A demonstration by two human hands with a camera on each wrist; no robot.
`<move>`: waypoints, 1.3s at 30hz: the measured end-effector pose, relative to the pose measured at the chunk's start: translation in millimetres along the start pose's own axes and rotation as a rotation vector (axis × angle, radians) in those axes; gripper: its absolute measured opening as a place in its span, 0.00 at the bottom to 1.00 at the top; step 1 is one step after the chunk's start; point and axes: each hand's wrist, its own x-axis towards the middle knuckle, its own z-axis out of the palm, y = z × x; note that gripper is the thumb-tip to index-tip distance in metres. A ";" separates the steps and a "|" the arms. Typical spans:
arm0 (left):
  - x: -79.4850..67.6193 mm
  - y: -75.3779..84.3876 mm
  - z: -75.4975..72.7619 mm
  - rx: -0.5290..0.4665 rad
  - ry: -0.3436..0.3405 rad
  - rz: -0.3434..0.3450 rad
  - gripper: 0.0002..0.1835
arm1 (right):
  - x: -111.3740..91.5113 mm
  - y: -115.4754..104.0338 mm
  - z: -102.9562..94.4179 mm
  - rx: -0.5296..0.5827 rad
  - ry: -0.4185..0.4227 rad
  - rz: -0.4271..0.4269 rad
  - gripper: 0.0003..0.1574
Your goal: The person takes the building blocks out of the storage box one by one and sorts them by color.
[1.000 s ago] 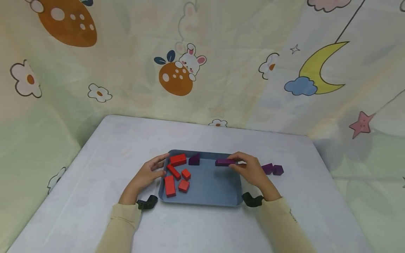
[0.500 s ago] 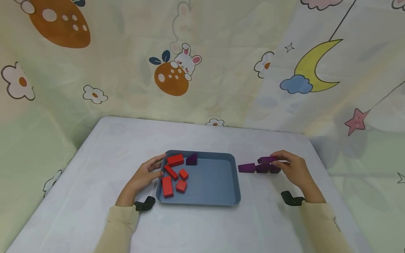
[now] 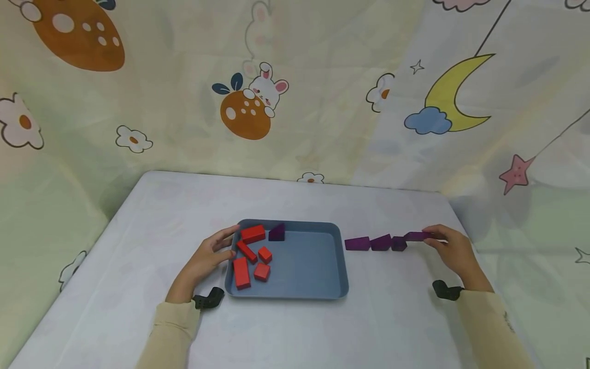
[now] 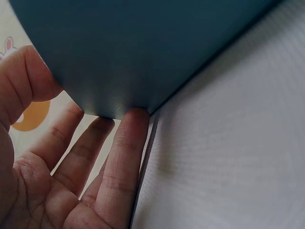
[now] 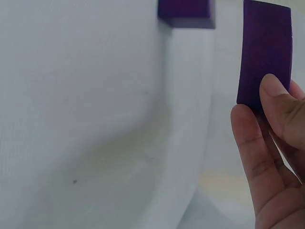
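Observation:
My left hand (image 3: 209, 261) holds the left end of a blue-grey tray (image 3: 304, 295); in the left wrist view, its fingertips press the tray's wall (image 4: 109, 57) and the thumb bends over the rim. Five-sided detail aside, several red blocks (image 3: 241, 273) and one purple wedge-shaped block (image 3: 277, 233) lie inside. Right of the tray, my right hand (image 3: 454, 251) pinches a long purple block (image 3: 416, 236) by its right end. That held block (image 5: 264, 52) is raised off the table in the right wrist view, between thumb and fingers.
A row of purple blocks lies on the white table between tray and right hand: a long one (image 3: 357, 244), a slanted one (image 3: 380, 243) and a small one (image 3: 398, 243). A printed cloth (image 3: 322, 102) hangs behind the table's back edge.
My right hand has carried the long purple block rightward from above the tray, past the row of purple blocks. The left hand has stayed at the tray's left end.

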 end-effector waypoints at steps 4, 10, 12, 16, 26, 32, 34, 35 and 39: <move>-0.7 0.6 0.3 0.000 -0.002 0.004 0.41 | -2.3 9.8 1.8 -0.046 -0.014 0.045 0.13; -0.5 1.2 0.2 0.002 0.002 0.003 0.40 | -3.5 17.9 8.0 -0.051 -0.062 0.087 0.13; -0.2 0.7 -0.1 0.003 0.001 0.005 0.40 | -3.5 19.4 9.9 -0.052 -0.090 0.117 0.14; 0.7 -0.7 -0.4 0.002 -0.001 0.018 0.40 | -4.1 22.1 12.7 -0.034 -0.142 0.178 0.16; 0.8 -2.2 -0.8 0.011 0.005 0.014 0.40 | -4.8 21.5 11.8 -0.028 -0.163 0.185 0.26; 1.0 -4.7 -1.8 0.012 0.000 0.038 0.40 | -0.8 4.4 4.5 -0.017 -0.137 0.170 0.30; 0.6 -5.6 -2.3 0.016 0.002 0.045 0.40 | 2.6 -6.7 4.5 -0.024 -0.122 0.151 0.31; 0.5 -5.9 -2.5 0.015 0.004 0.050 0.40 | 3.9 -13.0 4.8 -0.022 -0.114 0.142 0.31; 0.7 -5.9 -2.7 0.012 0.001 0.059 0.40 | 10.0 -39.5 9.3 0.002 -0.080 0.101 0.31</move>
